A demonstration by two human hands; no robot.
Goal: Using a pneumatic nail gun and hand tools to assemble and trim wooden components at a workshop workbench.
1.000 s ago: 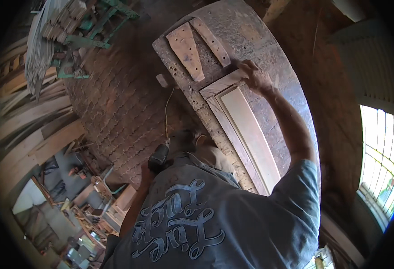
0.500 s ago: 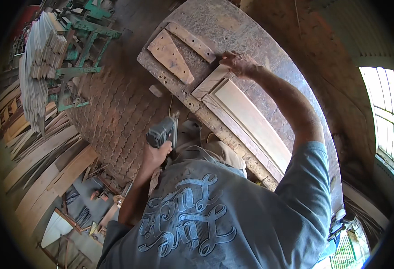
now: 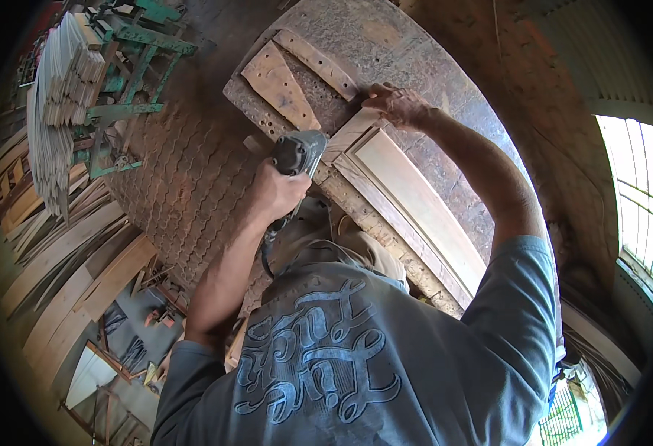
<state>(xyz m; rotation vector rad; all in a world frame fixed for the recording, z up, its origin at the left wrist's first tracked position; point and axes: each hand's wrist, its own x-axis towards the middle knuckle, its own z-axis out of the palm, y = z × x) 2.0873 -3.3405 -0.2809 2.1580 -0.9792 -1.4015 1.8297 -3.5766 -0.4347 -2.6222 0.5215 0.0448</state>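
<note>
The brick-brown floor (image 3: 170, 186) spreads across the left and far left, its pavers interlocking. The bench (image 3: 445, 59) runs from far left to near right, its top stained and its left edge worn and pitted with holes. The person's grey shirt (image 3: 430, 357), with pale blue lettering, fills the near middle. Loose planks (image 3: 66, 245) lie at the left, and a green stand (image 3: 130, 110) is at the far left, beside a stack of slats (image 3: 55, 119). A barred window (image 3: 638, 178) is at the right.

The panel (image 3: 416, 201), pale wood set in a frame, lies flat along the left side of the bench, slanting from near right to far left. Beyond its far end lie 2 pieces with holes: a tapered board (image 3: 280, 85) on the left and a narrow strip (image 3: 317, 63) on the right.

The grey and black power tool (image 3: 300, 152) is just beside the panel's far left corner; I cannot tell whether they touch. The left hand (image 3: 278, 189) is wrapped around the tool. The right hand (image 3: 399, 104) lies at the panel's far right corner, fingers bent; I cannot tell whether it grips or only presses
</note>
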